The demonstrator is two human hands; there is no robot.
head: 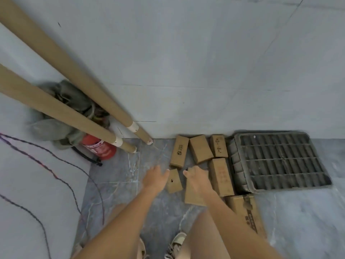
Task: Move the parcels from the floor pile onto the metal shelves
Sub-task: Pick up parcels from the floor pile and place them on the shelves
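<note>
Several brown cardboard parcels lie on the grey floor by the wall. A small parcel (174,181) with a black mark sits just right of my left hand (155,179), whose thumb touches its upper left corner; the fingers look relaxed and blurred. My right hand (197,177) rests on top of a longer parcel (192,195), fingers bent over its far end. Behind them stand a printed parcel (179,151), a plain one (200,151) and a scribbled one (218,146). Another long parcel (221,177) lies to the right. No metal shelves are in view.
A dark plastic crate (280,159) lies tipped against the wall on the right, with a larger box (246,214) in front of it. Two long cardboard tubes (78,113) lean at the left over a red fire extinguisher (99,148) and green cloth. Cables trail at left.
</note>
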